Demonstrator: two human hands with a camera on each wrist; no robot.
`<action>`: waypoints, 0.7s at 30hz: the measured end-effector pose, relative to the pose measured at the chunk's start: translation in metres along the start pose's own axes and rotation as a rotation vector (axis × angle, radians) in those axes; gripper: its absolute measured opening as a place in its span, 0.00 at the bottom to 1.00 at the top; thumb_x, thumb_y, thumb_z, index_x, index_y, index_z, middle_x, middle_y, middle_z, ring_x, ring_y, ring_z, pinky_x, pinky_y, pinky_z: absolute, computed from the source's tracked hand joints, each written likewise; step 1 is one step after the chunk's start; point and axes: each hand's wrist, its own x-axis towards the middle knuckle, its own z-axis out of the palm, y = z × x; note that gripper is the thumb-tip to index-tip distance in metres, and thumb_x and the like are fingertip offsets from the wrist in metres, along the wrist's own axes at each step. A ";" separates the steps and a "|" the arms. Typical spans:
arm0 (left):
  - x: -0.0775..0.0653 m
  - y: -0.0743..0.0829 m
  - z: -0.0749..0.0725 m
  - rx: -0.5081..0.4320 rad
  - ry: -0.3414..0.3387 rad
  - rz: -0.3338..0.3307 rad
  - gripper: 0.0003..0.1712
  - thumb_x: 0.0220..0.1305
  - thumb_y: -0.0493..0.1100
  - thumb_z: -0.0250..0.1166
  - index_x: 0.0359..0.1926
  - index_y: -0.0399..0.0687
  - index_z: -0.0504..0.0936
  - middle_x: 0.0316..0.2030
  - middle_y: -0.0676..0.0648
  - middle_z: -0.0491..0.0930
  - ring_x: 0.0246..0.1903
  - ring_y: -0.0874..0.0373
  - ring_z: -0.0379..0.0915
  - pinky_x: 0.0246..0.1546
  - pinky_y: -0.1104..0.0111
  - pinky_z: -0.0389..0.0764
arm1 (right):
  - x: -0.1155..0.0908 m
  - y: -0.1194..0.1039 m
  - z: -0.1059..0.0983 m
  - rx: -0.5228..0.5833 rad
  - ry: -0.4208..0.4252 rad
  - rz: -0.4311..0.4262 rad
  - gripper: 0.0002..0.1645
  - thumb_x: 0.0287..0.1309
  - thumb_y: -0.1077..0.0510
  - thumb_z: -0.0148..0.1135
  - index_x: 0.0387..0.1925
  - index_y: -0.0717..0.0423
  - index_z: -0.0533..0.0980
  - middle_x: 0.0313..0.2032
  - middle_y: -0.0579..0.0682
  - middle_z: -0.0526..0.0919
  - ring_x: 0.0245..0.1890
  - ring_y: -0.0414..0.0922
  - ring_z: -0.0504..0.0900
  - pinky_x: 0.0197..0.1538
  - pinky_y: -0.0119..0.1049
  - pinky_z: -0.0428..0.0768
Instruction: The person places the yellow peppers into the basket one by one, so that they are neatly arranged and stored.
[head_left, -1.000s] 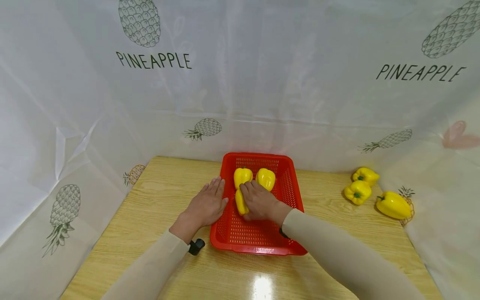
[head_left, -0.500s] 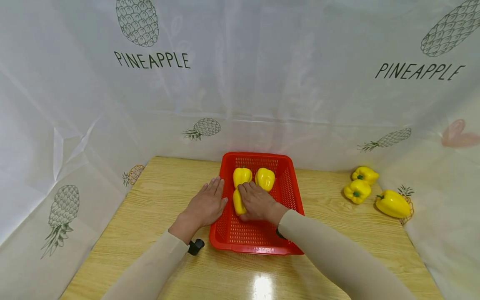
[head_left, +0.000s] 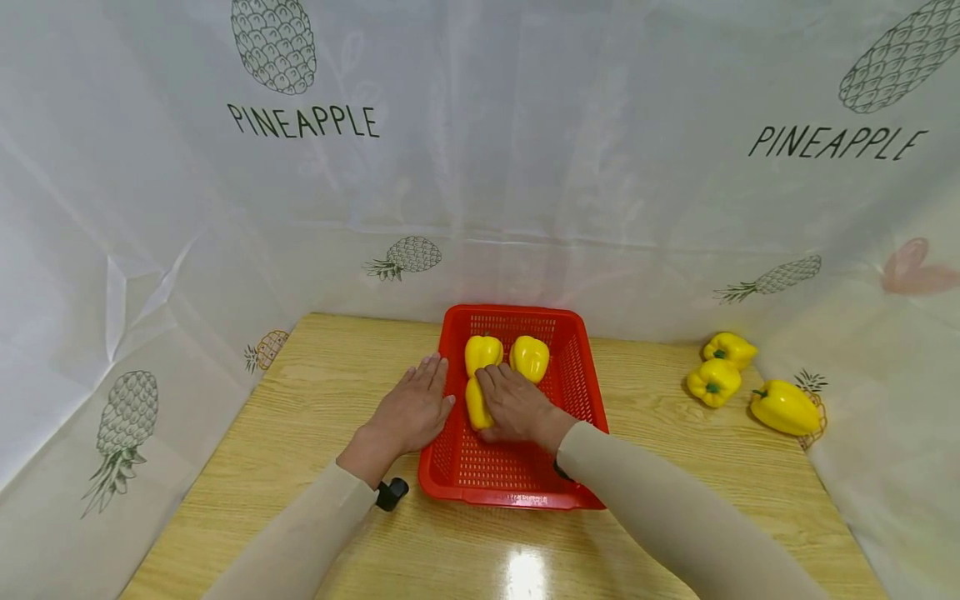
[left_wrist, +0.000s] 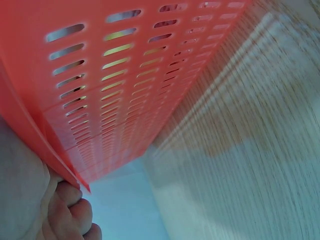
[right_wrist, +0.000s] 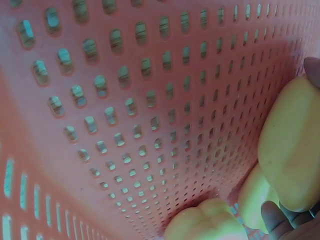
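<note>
A red plastic basket [head_left: 517, 498] with slotted walls stands on the table. Inside, my right hand [head_left: 516, 404] grips a yellow bell pepper [head_left: 477, 406] from its right side. The thumb and fingertips show at either end of that pepper [right_wrist: 292, 145] in the right wrist view. Two other yellow bell peppers lie at the basket's far end, one at the left [head_left: 483, 354] and one at the right [head_left: 530, 358]. My left hand [head_left: 408, 408] rests along the basket's left rim, fingers straight and together. Its fingertips [left_wrist: 75, 210] touch the rim in the left wrist view.
Three more yellow bell peppers lie on the table's right side: one at the back [head_left: 730, 351], one just before it [head_left: 714, 383], one farther right [head_left: 786, 408]. A white pineapple-print sheet [head_left: 525, 167] hangs behind and beside the wooden table [head_left: 315, 400].
My right hand and the pepper in it have shifted very slightly left within the basket. The left hand keeps its place on the rim.
</note>
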 end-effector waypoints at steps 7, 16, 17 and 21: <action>0.000 0.001 -0.002 0.000 -0.014 -0.001 0.40 0.84 0.53 0.48 0.82 0.31 0.52 0.82 0.33 0.53 0.82 0.39 0.47 0.82 0.48 0.55 | 0.000 0.000 0.000 -0.001 0.000 0.013 0.59 0.55 0.23 0.68 0.69 0.61 0.62 0.58 0.55 0.76 0.55 0.50 0.75 0.67 0.39 0.76; -0.001 0.001 -0.004 -0.004 -0.017 -0.003 0.40 0.84 0.53 0.48 0.82 0.31 0.53 0.82 0.33 0.52 0.82 0.39 0.47 0.82 0.48 0.55 | -0.001 0.000 -0.002 0.028 -0.011 0.039 0.62 0.54 0.20 0.67 0.72 0.60 0.61 0.62 0.55 0.74 0.57 0.51 0.74 0.66 0.40 0.79; -0.001 0.001 -0.004 -0.003 -0.018 -0.004 0.40 0.84 0.53 0.48 0.82 0.31 0.53 0.82 0.33 0.52 0.82 0.39 0.47 0.82 0.48 0.55 | -0.002 -0.001 -0.002 0.031 -0.012 0.041 0.63 0.54 0.20 0.67 0.72 0.59 0.60 0.62 0.54 0.74 0.58 0.51 0.74 0.65 0.41 0.79; -0.001 0.001 -0.002 -0.004 -0.017 -0.003 0.40 0.84 0.53 0.48 0.82 0.31 0.52 0.82 0.33 0.52 0.83 0.39 0.47 0.82 0.48 0.55 | -0.001 -0.001 -0.003 0.041 -0.012 0.044 0.64 0.53 0.19 0.67 0.73 0.58 0.60 0.64 0.54 0.73 0.60 0.51 0.73 0.64 0.42 0.80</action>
